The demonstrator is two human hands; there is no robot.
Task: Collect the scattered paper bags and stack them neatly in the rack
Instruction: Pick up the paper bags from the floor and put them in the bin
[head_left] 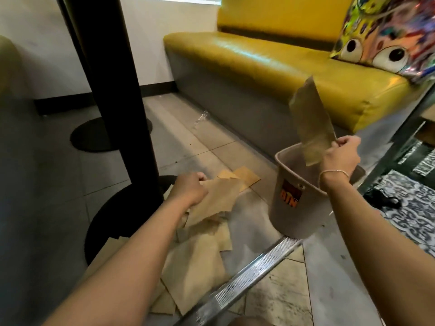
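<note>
right hand pinches a paper bag at its lower edge, bag standing upright over the open bin, looks lined up to drop in flat. left hand closed on the top bag of the floor pile, peeling it off. rest lie scattered by the table base

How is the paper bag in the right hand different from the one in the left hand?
The right hand holds its bag upright, over the grey bin. The left hand holds its bag low and nearly flat, just above the pile on the floor. Both are flat brown paper.
</note>
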